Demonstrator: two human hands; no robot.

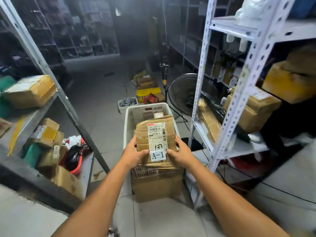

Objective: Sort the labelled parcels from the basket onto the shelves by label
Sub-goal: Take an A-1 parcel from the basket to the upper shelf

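A worn cardboard parcel (156, 134) with a shipping label and a white sticker reading "A-1" is held up over the white plastic basket (130, 117). My left hand (135, 153) grips its lower left side and my right hand (180, 153) grips its lower right side, thumbs on the front face. The basket stands on a cardboard box (156, 187) on the floor, and a small parcel (158, 115) shows inside it at the back. Metal shelves stand on the left (51, 106) and on the right (239, 149).
The left shelves hold cardboard boxes (30, 90), green packets and a black bag (74, 155). Boxes (253, 112) fill the right rack, with a floor fan (183, 94) beside it. More boxes and a yellow crate (148, 94) lie on the floor beyond the basket. Cables run along the floor at right.
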